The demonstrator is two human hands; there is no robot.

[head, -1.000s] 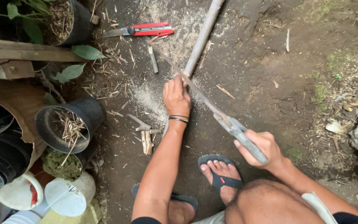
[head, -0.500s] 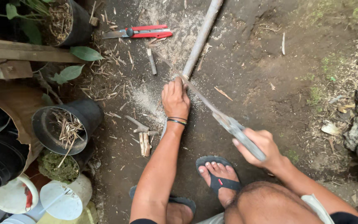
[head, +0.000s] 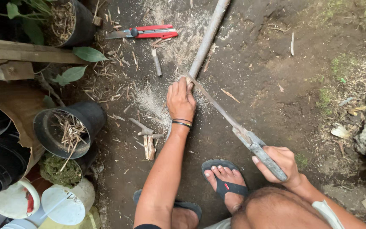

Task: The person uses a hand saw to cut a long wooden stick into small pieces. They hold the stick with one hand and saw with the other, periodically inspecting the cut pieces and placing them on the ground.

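Red pruning shears (head: 149, 32); black pots (head: 68, 127); white buckets (head: 66, 203).

left hand (head: 181, 101) pressed palm-down, arm straight; right hand (head: 281, 163) in a closed grip, wrist bent.

**Camera placement: single head view**

One head-worn view only; none is shared with it. The scene is seen from above, looking steeply down at bare soil (head: 250, 106). Forearms, knee and sandalled foot (head: 225, 182) are caught close at the lower edge; black pots (head: 70, 127) are framed left.
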